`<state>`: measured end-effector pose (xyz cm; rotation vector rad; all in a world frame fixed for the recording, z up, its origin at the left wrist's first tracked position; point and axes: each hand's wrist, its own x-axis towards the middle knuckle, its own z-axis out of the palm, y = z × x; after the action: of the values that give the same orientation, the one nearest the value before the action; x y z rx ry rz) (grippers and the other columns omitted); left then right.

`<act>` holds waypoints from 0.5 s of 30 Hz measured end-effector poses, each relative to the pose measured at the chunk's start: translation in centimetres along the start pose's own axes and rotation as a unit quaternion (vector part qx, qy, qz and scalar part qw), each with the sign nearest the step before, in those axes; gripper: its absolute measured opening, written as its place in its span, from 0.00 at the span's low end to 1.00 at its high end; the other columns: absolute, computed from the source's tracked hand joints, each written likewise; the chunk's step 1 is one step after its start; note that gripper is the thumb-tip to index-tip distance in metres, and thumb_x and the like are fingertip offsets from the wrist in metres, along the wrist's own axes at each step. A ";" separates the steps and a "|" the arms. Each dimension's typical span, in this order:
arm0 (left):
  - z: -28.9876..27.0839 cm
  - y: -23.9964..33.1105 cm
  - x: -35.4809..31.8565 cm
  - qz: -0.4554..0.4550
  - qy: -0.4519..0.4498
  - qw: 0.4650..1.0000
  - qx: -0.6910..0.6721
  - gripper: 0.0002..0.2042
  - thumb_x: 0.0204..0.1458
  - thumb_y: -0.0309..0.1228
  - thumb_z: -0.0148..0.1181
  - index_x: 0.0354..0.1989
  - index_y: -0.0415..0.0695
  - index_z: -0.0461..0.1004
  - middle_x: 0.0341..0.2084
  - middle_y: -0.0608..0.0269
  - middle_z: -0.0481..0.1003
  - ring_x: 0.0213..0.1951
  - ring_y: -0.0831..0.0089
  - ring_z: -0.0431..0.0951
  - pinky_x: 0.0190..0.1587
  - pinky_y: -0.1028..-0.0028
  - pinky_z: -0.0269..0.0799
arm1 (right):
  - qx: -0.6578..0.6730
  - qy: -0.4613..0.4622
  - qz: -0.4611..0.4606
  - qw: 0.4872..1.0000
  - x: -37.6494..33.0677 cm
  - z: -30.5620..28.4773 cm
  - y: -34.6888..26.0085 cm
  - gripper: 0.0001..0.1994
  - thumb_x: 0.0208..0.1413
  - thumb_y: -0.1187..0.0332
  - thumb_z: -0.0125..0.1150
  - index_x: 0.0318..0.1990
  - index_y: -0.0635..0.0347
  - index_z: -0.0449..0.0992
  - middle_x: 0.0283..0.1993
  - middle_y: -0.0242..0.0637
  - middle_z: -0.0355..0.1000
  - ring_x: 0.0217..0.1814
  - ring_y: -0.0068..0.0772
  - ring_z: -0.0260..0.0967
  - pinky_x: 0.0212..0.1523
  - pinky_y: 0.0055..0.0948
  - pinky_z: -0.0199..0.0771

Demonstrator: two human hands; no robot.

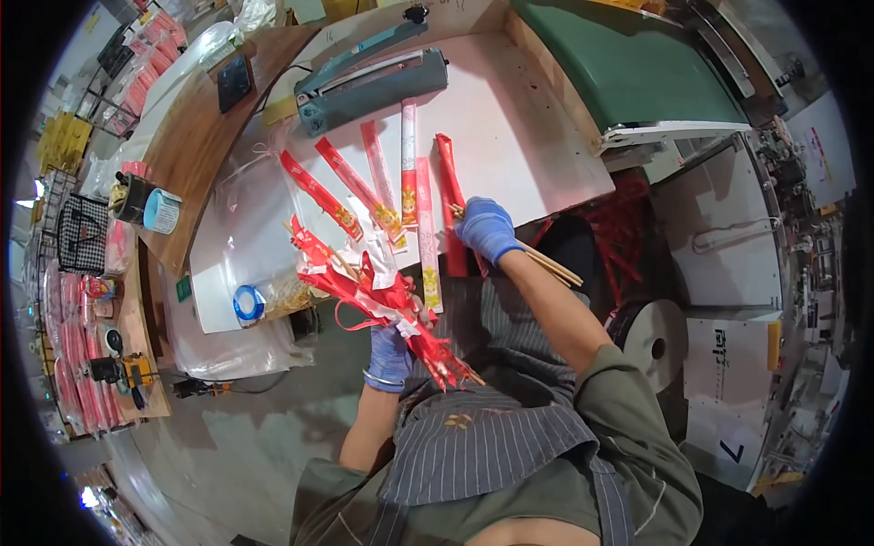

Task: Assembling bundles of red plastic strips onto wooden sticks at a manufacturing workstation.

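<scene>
My left hand, in a blue knit glove, is closed around a crumpled bundle of red and white wrappers. Thin wooden sticks poke out of the bundle at both ends. My right hand, gloved the same way, grips several wooden sticks, which look like chopsticks and trail back along my forearm. Just left of it lies a long red sleeve, partly behind the hand. Slim printed packets, red and pink, are fanned across the white table beyond the bundle.
A grey-green bar heat sealer stands at the table's back. A green machine cover rises at the right, above a white reel. On the left are a phone, a blue cup, a blue tape roll and clear plastic bags.
</scene>
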<state>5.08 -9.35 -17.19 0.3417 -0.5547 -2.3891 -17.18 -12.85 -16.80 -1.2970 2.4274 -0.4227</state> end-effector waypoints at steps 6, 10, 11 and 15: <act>0.5 0.6 0.4 -0.055 -0.046 0.992 -0.102 0.13 0.43 0.32 0.55 0.36 0.45 0.63 0.26 0.67 0.66 0.27 0.73 0.65 0.33 0.71 0.65 | 0.361 -0.053 -0.029 0.930 1.8 -3.0 4.5 0.08 0.42 0.70 0.52 0.28 0.66 0.71 0.21 0.30 0.67 0.19 0.18 0.59 0.20 0.22 0.61; 4.2 3.5 1.0 -0.030 0.032 0.999 0.010 0.23 0.40 0.46 0.57 0.30 0.37 0.62 0.46 0.45 0.62 0.48 0.57 0.63 0.51 0.63 0.60 | 0.452 -0.058 -0.130 0.881 -6.8 -13.8 -1.4 0.08 0.43 0.73 0.54 0.31 0.67 0.70 0.21 0.27 0.66 0.24 0.16 0.61 0.25 0.17 0.62; 4.5 3.9 1.9 -0.001 -0.004 1.000 -0.022 0.22 0.38 0.44 0.60 0.30 0.38 0.62 0.48 0.45 0.60 0.50 0.55 0.61 0.51 0.62 0.60 | 0.441 -0.052 -0.145 0.884 -9.0 -15.2 -2.0 0.07 0.43 0.73 0.54 0.31 0.67 0.69 0.21 0.27 0.65 0.25 0.16 0.61 0.26 0.17 0.63; 5.6 5.9 4.9 0.004 -0.047 0.997 -0.063 0.24 0.35 0.44 0.63 0.34 0.39 0.63 0.53 0.43 0.52 0.54 0.52 0.55 0.53 0.59 0.58 | 0.302 -0.271 -0.216 0.888 -13.3 -15.5 -0.1 0.04 0.40 0.74 0.53 0.24 0.65 0.66 0.13 0.31 0.60 0.17 0.14 0.56 0.19 0.19 0.59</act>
<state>2.50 -14.93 -9.95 0.1709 -0.4436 -2.4280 -17.09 -0.27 -0.69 -1.4031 1.3808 -0.7412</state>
